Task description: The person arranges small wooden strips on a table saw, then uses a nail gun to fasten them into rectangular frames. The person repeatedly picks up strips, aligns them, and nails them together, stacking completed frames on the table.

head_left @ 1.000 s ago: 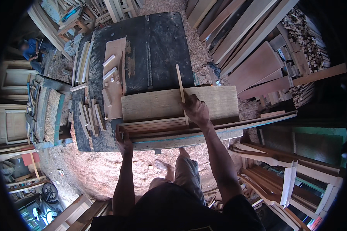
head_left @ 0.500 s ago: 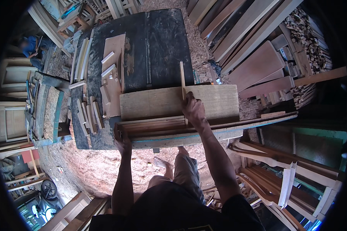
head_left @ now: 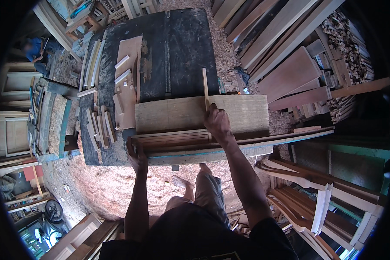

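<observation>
My right hand (head_left: 218, 123) is closed around a thin wooden stick (head_left: 205, 84), which points away from me across a wide plank (head_left: 173, 116). The near end of this stick shows below my fingers, beside the right ends of several stacked wooden slats (head_left: 173, 139). These slats lie side by side between the plank and a long board (head_left: 247, 151) along the near table edge. At their left ends my left hand (head_left: 137, 158) has its fingers and thumb curled around the slats; part of that grip is hidden.
The dark worktable (head_left: 188, 52) carries short wood offcuts (head_left: 100, 130) and a flat brown board (head_left: 128, 102) at left. Long planks (head_left: 286, 34) lean at far right. Wooden frame parts (head_left: 307, 190) stand at near right. Another person (head_left: 34, 50) sits at far left.
The view has shifted very slightly. Both hands, the stick and the slats keep the same places.
</observation>
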`<move>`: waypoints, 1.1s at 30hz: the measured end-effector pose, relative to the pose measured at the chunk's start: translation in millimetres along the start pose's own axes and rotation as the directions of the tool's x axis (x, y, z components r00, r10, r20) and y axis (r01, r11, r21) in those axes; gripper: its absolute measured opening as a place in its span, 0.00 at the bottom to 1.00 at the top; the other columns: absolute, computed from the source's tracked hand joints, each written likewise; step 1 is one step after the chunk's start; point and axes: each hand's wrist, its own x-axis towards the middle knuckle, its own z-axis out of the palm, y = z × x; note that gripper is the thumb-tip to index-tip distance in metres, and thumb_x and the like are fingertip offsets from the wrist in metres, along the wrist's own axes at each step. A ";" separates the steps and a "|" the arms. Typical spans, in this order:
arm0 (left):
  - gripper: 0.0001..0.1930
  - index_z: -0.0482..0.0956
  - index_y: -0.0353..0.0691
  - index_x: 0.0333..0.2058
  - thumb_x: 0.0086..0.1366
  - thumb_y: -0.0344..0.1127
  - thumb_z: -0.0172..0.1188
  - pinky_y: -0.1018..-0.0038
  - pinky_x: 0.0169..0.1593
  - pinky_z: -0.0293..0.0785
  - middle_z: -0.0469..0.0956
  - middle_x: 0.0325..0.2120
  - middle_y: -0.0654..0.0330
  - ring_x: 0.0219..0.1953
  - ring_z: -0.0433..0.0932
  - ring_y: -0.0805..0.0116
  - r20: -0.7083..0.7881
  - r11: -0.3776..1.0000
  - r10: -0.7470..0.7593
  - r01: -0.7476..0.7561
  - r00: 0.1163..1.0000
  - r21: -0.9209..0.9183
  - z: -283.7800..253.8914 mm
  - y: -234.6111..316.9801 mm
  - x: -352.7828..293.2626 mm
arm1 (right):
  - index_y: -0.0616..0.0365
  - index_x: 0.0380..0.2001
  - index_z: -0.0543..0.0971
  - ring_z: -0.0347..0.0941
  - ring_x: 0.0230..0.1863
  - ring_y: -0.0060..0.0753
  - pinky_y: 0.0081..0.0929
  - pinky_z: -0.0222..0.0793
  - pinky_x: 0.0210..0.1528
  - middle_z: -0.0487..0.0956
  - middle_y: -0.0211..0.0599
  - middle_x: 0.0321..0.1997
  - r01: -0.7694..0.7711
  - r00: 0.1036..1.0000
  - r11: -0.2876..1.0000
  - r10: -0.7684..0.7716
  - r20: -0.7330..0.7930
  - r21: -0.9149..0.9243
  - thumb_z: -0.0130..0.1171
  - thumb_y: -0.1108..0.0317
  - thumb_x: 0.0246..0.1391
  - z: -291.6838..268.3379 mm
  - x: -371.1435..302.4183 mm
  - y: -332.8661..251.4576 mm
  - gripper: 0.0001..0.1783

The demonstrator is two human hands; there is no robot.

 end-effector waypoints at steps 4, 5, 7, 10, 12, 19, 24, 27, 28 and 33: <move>0.23 0.66 0.30 0.60 0.72 0.35 0.54 0.59 0.61 0.69 0.72 0.54 0.40 0.56 0.73 0.45 -0.020 0.999 -0.041 0.041 0.999 -0.019 -1.1 7.0 0.4 | 0.66 0.36 0.72 0.67 0.19 0.47 0.44 0.67 0.20 0.65 0.44 0.22 0.086 0.994 0.980 -0.096 -0.048 -0.179 0.55 0.72 0.53 -1.4 0.0 -1.5 0.09; 0.23 0.65 0.29 0.60 0.72 0.36 0.54 0.58 0.62 0.68 0.71 0.56 0.40 0.58 0.72 0.45 -0.019 0.998 -0.059 0.059 0.998 -0.004 -2.0 7.5 0.3 | 0.67 0.37 0.72 0.66 0.19 0.45 0.43 0.67 0.20 0.65 0.43 0.22 0.133 0.978 0.946 -0.173 -0.115 -0.296 0.55 0.72 0.53 -1.8 -0.3 -1.4 0.10; 0.23 0.65 0.29 0.60 0.72 0.36 0.54 0.58 0.62 0.68 0.71 0.56 0.40 0.57 0.73 0.45 -0.006 0.998 -0.058 0.058 0.998 -0.004 -3.4 7.1 0.0 | 0.68 0.39 0.73 0.66 0.20 0.42 0.40 0.66 0.20 0.64 0.41 0.21 0.146 0.984 0.943 -0.169 -0.050 -0.299 0.56 0.72 0.53 -2.8 -0.6 -0.9 0.12; 0.23 0.66 0.29 0.60 0.72 0.36 0.54 0.58 0.62 0.68 0.71 0.55 0.39 0.57 0.73 0.45 0.000 0.998 -0.057 0.057 0.998 -0.040 -4.7 4.8 -0.8 | 0.68 0.38 0.73 0.66 0.21 0.39 0.37 0.65 0.20 0.63 0.39 0.21 0.147 0.980 0.937 -0.182 -0.085 -0.318 0.55 0.72 0.53 -5.0 0.6 -1.7 0.11; 0.23 0.66 0.29 0.60 0.72 0.36 0.54 0.57 0.61 0.69 0.71 0.55 0.38 0.57 0.73 0.43 -0.005 0.997 -0.054 0.054 0.999 -0.055 -5.1 4.7 -0.9 | 0.67 0.37 0.74 0.65 0.21 0.37 0.35 0.65 0.20 0.63 0.37 0.22 0.145 0.972 0.923 -0.201 -0.124 -0.357 0.55 0.71 0.54 -7.4 2.6 -3.6 0.10; 0.33 0.62 0.32 0.64 0.69 0.48 0.59 0.48 0.70 0.51 0.63 0.63 0.38 0.69 0.59 0.42 0.091 0.912 0.233 -0.250 0.968 0.325 -3.1 50.3 -5.9 | 0.65 0.34 0.74 0.65 0.20 0.34 0.32 0.65 0.20 0.63 0.35 0.21 0.122 0.968 0.892 -0.204 -0.147 -0.435 0.54 0.71 0.54 -15.4 5.6 -8.6 0.07; 0.58 0.57 0.38 0.69 0.47 0.68 0.69 0.39 0.73 0.36 0.52 0.70 0.43 0.74 0.45 0.43 0.737 0.744 0.313 -0.637 0.599 0.202 12.4 107.5 -11.8 | 0.65 0.33 0.71 0.68 0.20 0.42 0.36 0.66 0.20 0.66 0.41 0.21 0.118 0.993 0.958 -0.120 0.009 -0.263 0.54 0.71 0.55 -14.0 4.0 -7.8 0.08; 0.66 0.56 0.38 0.69 0.37 0.72 0.72 0.36 0.72 0.35 0.49 0.72 0.44 0.75 0.43 0.43 0.840 0.659 0.301 -0.735 0.451 0.159 24.0 120.6 -6.2 | 0.66 0.35 0.70 0.68 0.20 0.47 0.41 0.67 0.21 0.67 0.45 0.21 0.094 0.995 0.959 -0.100 -0.009 -0.269 0.54 0.71 0.55 -13.5 2.3 -8.4 0.09; 0.68 0.56 0.38 0.69 0.34 0.73 0.73 0.35 0.72 0.36 0.48 0.72 0.44 0.75 0.42 0.43 0.851 0.640 0.309 -0.755 0.425 0.144 26.5 121.0 -4.8 | 0.66 0.35 0.70 0.68 0.20 0.48 0.42 0.67 0.21 0.67 0.45 0.21 0.093 0.993 0.946 -0.113 -0.046 -0.312 0.54 0.71 0.54 -13.3 1.6 -9.3 0.09; 0.62 0.62 0.35 0.65 0.31 0.57 0.79 0.45 0.72 0.48 0.58 0.64 0.44 0.68 0.55 0.43 0.778 0.573 0.433 -0.805 0.456 0.152 38.5 112.0 -4.9 | 0.63 0.34 0.71 0.67 0.20 0.47 0.44 0.66 0.20 0.66 0.45 0.21 0.089 0.996 0.979 -0.093 -0.012 -0.182 0.55 0.71 0.54 -12.0 1.0 -7.9 0.07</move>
